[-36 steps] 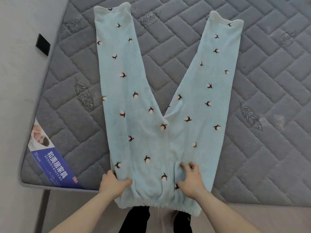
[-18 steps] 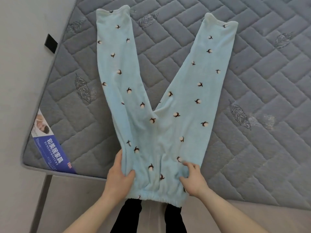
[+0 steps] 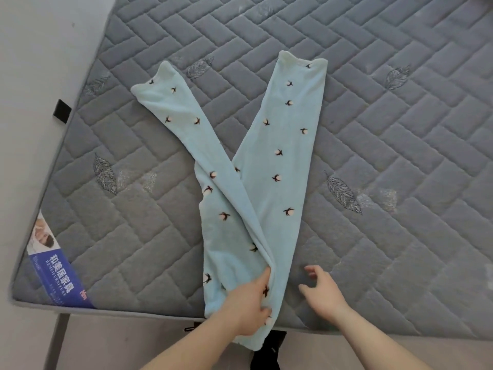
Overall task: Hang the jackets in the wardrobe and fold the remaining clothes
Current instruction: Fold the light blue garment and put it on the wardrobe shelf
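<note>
Pale blue trousers (image 3: 269, 198) on the mattress (image 3: 400, 145), now folded lengthwise, waist halves brought together since a moment ago; left hand (image 3: 246, 307) apparently grips the waist, right hand (image 3: 321, 292) hovers relaxed, holding nothing; legs remain unaligned.

a home bedroom is showing here. a bare grey quilted mattress (image 3: 373, 156) is lying against a plain wall (image 3: 40, 76) at the left.

1. Pale blue fleece trousers (image 3: 269, 188) – dotted with small dark-and-pink sprigs – lie flat on the mattress.
2. Waist end folded lengthwise, hanging over the near edge.
3. Legs crossing, cuffs pointing away, well apart.
</note>
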Tool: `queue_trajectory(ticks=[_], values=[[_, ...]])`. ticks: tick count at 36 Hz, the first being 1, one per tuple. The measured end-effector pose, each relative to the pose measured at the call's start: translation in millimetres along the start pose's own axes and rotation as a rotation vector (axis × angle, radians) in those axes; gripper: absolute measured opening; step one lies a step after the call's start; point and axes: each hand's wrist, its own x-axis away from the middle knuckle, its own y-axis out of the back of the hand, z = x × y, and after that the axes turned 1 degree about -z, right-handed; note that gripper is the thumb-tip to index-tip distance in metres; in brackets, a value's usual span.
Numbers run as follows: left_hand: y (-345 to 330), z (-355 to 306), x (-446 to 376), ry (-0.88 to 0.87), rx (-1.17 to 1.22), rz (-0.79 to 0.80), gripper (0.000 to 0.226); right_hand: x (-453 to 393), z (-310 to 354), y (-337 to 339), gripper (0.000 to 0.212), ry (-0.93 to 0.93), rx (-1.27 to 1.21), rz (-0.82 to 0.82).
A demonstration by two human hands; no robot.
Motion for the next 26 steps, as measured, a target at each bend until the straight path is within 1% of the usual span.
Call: queue_trajectory(ticks=[4, 5, 7, 9, 13, 16, 18, 20, 22, 26], values=[[-0.9, 4.6, -15.3, 0.052, -0.252, 0.29, 0.066, -6.9, 10.1, 8.1, 0.049, 0.023, -0.015, 0.01], [1.9, 6.2, -17.6, 0.068, -0.274, 0.32, 0.06, -9.4, 15.6, 9.7, 0.048, 0.036, -0.026, 0.012], [9.6, 9.6, -20.3, 0.093, -0.222, 0.299, 0.05, -14.3, 29.0, 11.4, 0.045, 0.065, -0.048, 0.008], [24.0, 15.8, -23.9, 0.117, -0.106, 0.18, 0.042, -21.9, 46.1, 12.1, 0.044, 0.094, -0.065, -0.005], [72.4, 38.8, -37.1, 0.214, 0.216, -0.17, 0.025, -41.3, 91.5, 7.5, 0.045, 0.147, -0.106, -0.013], [120.2, 62.6, -50.2, 0.228, 0.343, -0.432, 0.024, -59.5, 131.5, -2.2, 0.048, 0.179, -0.114, -0.013], [153.5, 77.3, -60.6, 0.232, 0.427, -0.564, 0.026, -72.4, 157.6, -10.4, 0.052, 0.197, -0.12, -0.026], [184.6, 91.4, -72.4, 0.248, 0.484, -0.645, 0.022, -85.0, 181.6, -20.0, 0.057, 0.219, -0.112, -0.053], [210.7, 105.1, -85.6, 0.276, 0.525, -0.675, 0.024, -96.4, 202.5, -30.5, 0.062, 0.243, -0.071, -0.093], [248.6, 126.7, -114.8, 0.33, 0.528, -0.692, 0.048, -112.5, 230.9, -48.4, 0.071, 0.226, 0.078, -0.149]])
